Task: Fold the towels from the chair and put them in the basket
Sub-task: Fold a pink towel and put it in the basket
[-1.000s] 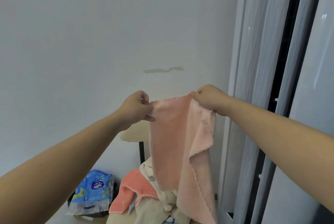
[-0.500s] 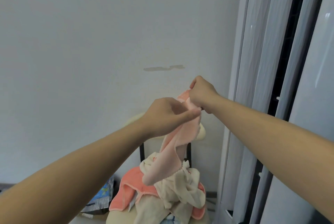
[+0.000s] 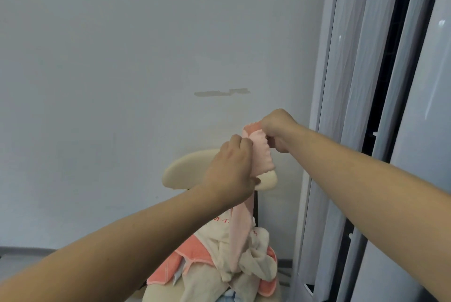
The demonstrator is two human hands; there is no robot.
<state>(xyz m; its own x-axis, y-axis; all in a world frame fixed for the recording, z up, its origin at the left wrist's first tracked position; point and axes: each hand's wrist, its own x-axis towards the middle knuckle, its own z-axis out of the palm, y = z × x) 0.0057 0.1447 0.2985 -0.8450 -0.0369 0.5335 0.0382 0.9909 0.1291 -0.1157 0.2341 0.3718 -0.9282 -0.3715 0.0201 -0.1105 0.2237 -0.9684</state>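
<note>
Pink towel hangs bunched between both hands: right hand pinches its top edge, left hand grips it just below; chair with heaped towels underneath.

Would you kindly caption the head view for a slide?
Left hand and right hand grip a light pink fleece towel above the cream padded chair piled with towels.

- We see a chair with a cream padded backrest on a black post. Its cream seat shows at the bottom.
- A crumpled cream towel with red lettering is heaped across the middle of the seat.
- Beneath it a coral towel spills over the seat's left edge, and coral cloth also shows at the right edge.
- Near the seat's front edge we glimpse something light blue, which we cannot identify.
</note>
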